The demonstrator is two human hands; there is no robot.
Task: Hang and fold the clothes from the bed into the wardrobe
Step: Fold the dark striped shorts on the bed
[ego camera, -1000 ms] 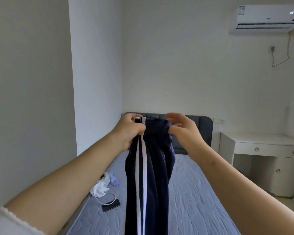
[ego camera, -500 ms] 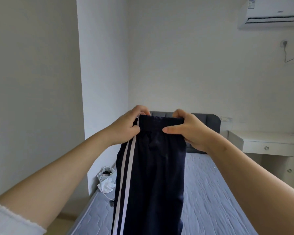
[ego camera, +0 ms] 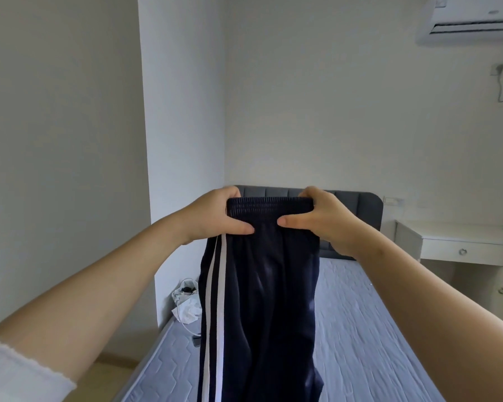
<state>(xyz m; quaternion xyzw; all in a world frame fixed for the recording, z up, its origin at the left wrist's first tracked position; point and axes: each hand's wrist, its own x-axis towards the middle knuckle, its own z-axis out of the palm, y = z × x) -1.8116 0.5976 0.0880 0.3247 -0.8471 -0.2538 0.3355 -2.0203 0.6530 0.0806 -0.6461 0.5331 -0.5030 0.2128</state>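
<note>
Both my hands are up in front of me, holding navy track pants (ego camera: pixel 262 300) by the elastic waistband (ego camera: pixel 269 206). My left hand (ego camera: pixel 215 216) pinches the waistband's left end, thumb on the front and fingers curled behind. My right hand (ego camera: pixel 325 221) does the same on the right end. The waistband is pulled flat and level between them, and the thumbs are near each other but apart.

The pants hang straight down in the air above the bed (ego camera: pixel 360 329). Two white stripes (ego camera: pixel 215 300) run down their left edge, and the bottom is cut off by the frame. White sleeve cuff (ego camera: pixel 12 369) on my left arm.

Grey headboard (ego camera: pixel 357 207) behind the hands. A crumpled white plastic bag (ego camera: pixel 186 303) sits at the bed's left edge by the wall. White desk (ego camera: pixel 459 239) to the right of the bed, air conditioner (ego camera: pixel 471 18) at top right.
</note>
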